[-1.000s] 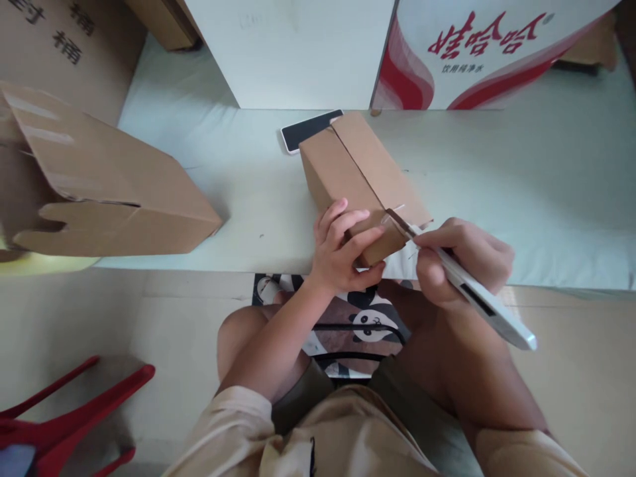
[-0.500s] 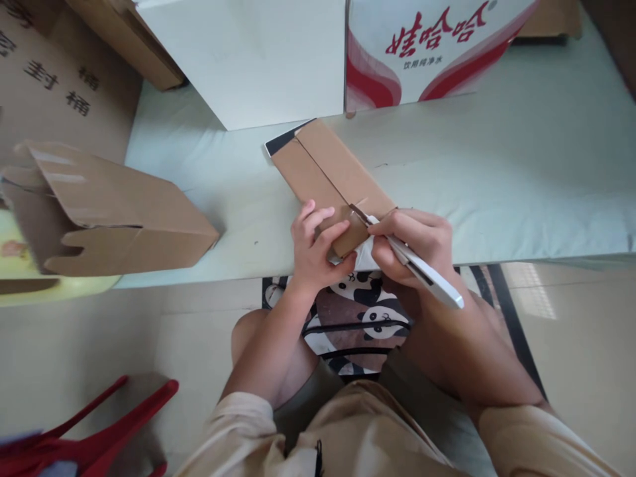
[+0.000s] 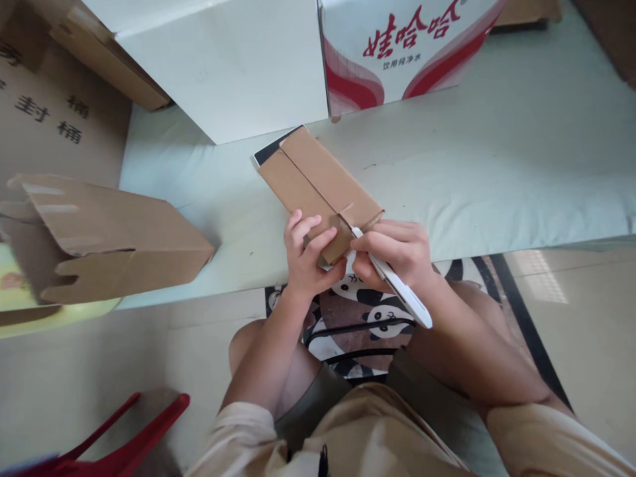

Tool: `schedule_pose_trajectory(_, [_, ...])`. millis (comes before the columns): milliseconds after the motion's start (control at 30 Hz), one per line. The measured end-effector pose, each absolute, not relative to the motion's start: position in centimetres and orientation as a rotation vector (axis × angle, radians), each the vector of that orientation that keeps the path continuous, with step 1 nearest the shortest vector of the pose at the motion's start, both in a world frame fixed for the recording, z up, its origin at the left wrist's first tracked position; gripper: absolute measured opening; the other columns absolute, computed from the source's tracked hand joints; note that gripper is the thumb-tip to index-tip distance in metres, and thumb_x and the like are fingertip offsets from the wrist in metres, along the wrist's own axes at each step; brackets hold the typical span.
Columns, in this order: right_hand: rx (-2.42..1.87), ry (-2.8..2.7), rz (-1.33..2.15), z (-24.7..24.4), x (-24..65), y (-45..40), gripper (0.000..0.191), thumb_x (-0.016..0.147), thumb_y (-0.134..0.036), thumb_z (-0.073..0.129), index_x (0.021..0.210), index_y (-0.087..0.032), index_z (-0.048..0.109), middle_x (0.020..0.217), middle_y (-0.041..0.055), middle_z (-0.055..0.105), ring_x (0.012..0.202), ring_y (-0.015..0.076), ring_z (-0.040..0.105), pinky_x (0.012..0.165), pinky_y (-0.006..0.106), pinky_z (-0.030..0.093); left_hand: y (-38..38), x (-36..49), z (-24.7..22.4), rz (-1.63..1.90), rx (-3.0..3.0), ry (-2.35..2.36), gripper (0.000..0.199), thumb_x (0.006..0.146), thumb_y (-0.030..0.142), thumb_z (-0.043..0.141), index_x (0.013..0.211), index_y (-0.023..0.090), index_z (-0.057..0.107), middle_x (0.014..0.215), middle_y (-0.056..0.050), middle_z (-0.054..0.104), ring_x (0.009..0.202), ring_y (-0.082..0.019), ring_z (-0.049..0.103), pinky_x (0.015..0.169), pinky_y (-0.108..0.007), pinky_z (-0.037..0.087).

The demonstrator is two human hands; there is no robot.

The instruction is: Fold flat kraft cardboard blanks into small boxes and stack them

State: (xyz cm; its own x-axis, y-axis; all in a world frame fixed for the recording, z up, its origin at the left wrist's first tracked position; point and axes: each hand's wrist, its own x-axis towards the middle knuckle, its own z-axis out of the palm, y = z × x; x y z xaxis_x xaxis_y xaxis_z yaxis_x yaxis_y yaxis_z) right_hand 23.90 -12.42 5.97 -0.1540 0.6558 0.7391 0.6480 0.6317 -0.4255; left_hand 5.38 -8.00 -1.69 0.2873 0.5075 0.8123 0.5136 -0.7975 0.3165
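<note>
A small flat brown cardboard box (image 3: 318, 179) lies slanted near the front edge of the cloth-covered table, with a dark, white-edged flat item (image 3: 273, 149) showing beneath its far left end. My left hand (image 3: 313, 255) grips the box's near left part, thumb at the near end and fingers on top. In my right hand (image 3: 392, 252) is a white utility knife (image 3: 405, 295), its blade tip on the box's middle seam close to the near end. The right hand's fingers are wrapped round the knife beside the box's right corner.
An open brown carton (image 3: 134, 232) stands on the left by a yellow surface (image 3: 94, 318). White boxes (image 3: 238, 73), one with red print (image 3: 397, 59), stand behind. A red plastic object (image 3: 144, 434) is at the lower left, and a panda-patterned mat (image 3: 342, 318) lies below.
The view has shifted, so the table things sit slightly further left and lower. The knife is still at the seam, its blade slightly nearer the box's near end.
</note>
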Motion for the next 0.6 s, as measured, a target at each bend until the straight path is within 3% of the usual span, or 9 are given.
schedule_pose_trajectory(267, [-0.997, -1.872, 0.053, 6.2, 23.9, -12.5, 0.018, 0.081, -0.014, 0.052, 0.065, -0.022, 0.05, 0.057, -0.0034, 0.043, 0.052, 0.0104, 0.037, 0.052, 0.026, 0.031, -7.6, 5.4, -2.4, -1.524, -2.426, -0.974, 0.049, 0.09, 0.063, 0.059, 0.129, 0.034, 0.057, 0.132, -0.008, 0.058, 0.138, -0.034, 0.05, 0.117, -0.058, 0.04])
schedule_pose_trajectory(600, [-0.943, -1.877, 0.049, 5.9, 24.0, -12.4, 0.016, 0.075, -0.011, 0.05, 0.065, -0.023, 0.047, 0.054, -0.0049, 0.038, 0.049, 0.0105, 0.032, 0.05, 0.026, 0.028, -7.8, 5.8, -2.2, -1.615, -2.462, -0.958, 0.049, 0.09, 0.059, 0.06, 0.131, 0.032, 0.057, 0.132, -0.01, 0.058, 0.139, -0.034, 0.05, 0.118, -0.059, 0.037])
